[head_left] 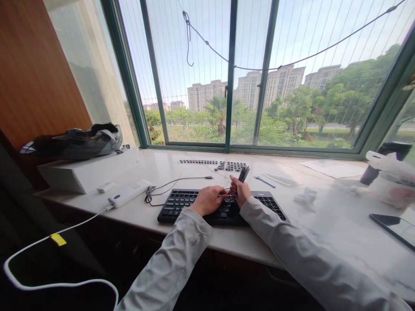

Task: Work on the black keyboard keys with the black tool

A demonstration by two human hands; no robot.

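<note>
A black keyboard (175, 205) lies on the white tabletop in front of me, with keycaps in its left part and a patch of exposed base near the middle. My left hand (210, 199) is over its centre, fingers curled and thumb near the fingertips in a pinch; anything between them is hidden. Upright in my right hand (240, 192) is a dark, flat-ended object (244, 173), gripped by closed fingers just above the keyboard's back edge. Loose black keycaps (236, 166) are laid out in rows behind the keyboard.
A blue stick-like tool (265, 182) and clear plastic (306, 196) lie to the right. Left are a coiled black cable (149, 194), a white power strip (129, 193) and a white box (87, 170). A tablet-like device (394, 229) and plastic bag (394, 181) sit far right.
</note>
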